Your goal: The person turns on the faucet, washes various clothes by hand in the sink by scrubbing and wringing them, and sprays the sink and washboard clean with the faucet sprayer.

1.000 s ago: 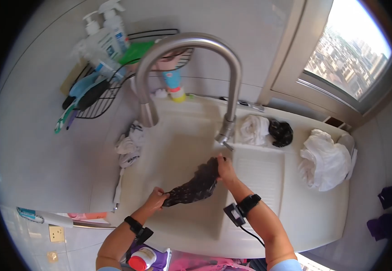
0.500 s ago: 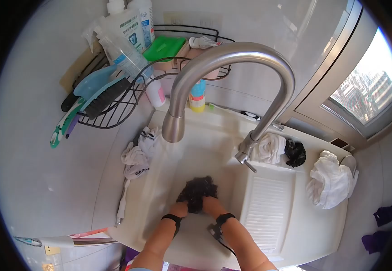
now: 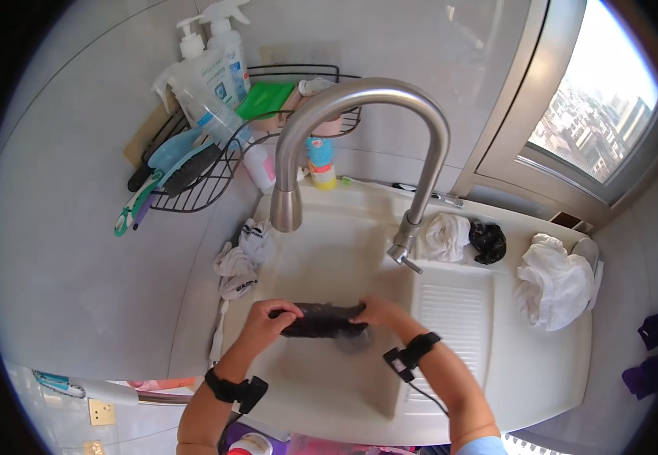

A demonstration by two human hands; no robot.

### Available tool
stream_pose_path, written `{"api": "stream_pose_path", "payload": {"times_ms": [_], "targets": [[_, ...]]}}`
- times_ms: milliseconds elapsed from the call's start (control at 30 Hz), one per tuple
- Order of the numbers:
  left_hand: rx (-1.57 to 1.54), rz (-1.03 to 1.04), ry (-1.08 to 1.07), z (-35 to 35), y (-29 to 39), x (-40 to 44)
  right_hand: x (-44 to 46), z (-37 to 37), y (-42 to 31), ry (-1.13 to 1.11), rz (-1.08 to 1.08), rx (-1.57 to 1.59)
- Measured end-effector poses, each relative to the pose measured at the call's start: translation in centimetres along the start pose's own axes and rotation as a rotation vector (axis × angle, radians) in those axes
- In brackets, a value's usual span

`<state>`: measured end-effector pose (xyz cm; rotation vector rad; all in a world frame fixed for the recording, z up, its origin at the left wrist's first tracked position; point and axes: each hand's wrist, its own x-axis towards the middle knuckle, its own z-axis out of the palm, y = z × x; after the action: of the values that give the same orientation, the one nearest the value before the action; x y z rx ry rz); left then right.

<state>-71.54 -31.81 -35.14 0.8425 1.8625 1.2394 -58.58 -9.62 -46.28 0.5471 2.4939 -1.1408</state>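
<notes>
A dark cloth item (image 3: pixel 321 321), which looks like wet fabric, is stretched sideways over the sink basin (image 3: pixel 329 262). Its exact kind does not show. My left hand (image 3: pixel 264 322) pinches its left end between thumb and fingers. At the other end, my right hand (image 3: pixel 380 312) grips the fabric, its fingers partly hidden and a little blurred. Something greyish and blurred, possibly water or a loose part of the cloth, shows below the right end. Above the basin arches the metal faucet (image 3: pixel 287 208).
White socks (image 3: pixel 236 269) lie on the left ledge. Behind the ribbed washboard (image 3: pixel 450 326) sit a white cloth (image 3: pixel 446 236) and a black bundle (image 3: pixel 488 241). A larger white cloth (image 3: pixel 556 280) lies at right. A wire rack (image 3: pixel 200 199) holds bottles and brushes.
The dark cloth was bunched low in the basin between both hands; now it is raised and pulled out lengthwise. My hands have moved apart. The camera view has shifted slightly.
</notes>
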Motion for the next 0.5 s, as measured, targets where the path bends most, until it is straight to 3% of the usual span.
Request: {"api": "stream_pose_path", "payload": {"times_ms": [133,200,300,400,500], "targets": [[0.753,0.089,0.227,-0.3,0.1,-1.3,-5.6,-8.4,-5.9,0.036,0.019,0.603],[0.848,0.145,0.274,-0.3,-1.3,-1.6,-5.6,-9.3,-5.9,0.175,-0.086,0.758],[1.025,0.119,0.344,-0.2,-0.3,-1.6,-6.8,-11.1,-8.2,0.452,-0.285,0.715],[1.12,0.163,0.329,-1.0,0.7,-1.8,-6.4,-11.8,-8.5,0.8,-0.344,0.527],[1.077,0.085,0.224,-0.9,0.9,-1.5,-6.0,-10.8,-7.6,0.829,-0.291,0.409]]}}
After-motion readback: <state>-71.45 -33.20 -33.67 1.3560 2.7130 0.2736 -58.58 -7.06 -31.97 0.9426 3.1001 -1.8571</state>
